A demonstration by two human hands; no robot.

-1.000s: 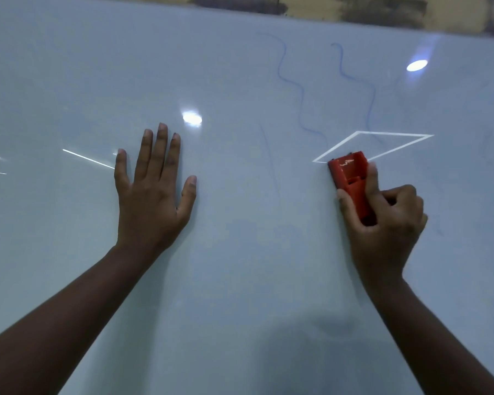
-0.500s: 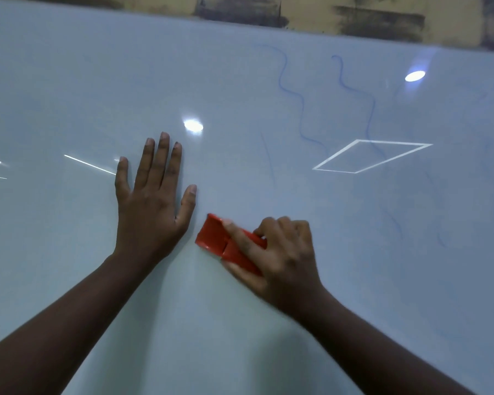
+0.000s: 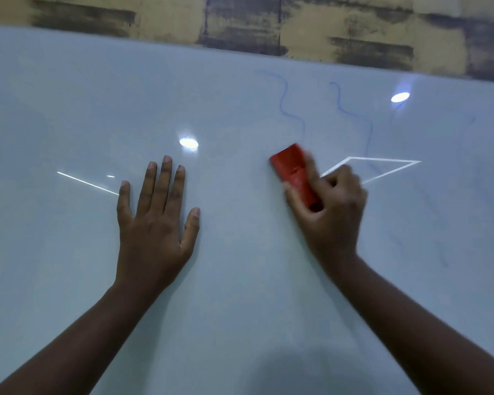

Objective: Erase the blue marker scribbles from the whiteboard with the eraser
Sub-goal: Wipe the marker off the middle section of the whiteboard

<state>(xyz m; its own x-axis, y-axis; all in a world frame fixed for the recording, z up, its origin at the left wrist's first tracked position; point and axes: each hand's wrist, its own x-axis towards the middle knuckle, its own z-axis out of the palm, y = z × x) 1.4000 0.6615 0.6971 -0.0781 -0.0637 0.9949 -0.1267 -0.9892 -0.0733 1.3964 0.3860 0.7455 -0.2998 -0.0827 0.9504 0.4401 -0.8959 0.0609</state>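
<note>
Left hand (image 3: 154,226) flat, fingers spread; right hand (image 3: 330,212) curled, gripping.

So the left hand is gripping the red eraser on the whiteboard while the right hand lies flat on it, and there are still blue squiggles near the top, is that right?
Not quite: the hands are swapped. In the head view, the right hand has its grip on the red plastic block eraser on the glossy whiteboard, while the left hand lies flat on it. Wavy blue marker squiggles do remain near the top.

Glossy whiteboard (image 3: 240,280); seemingly plastic eraser (image 3: 293,169)
</note>
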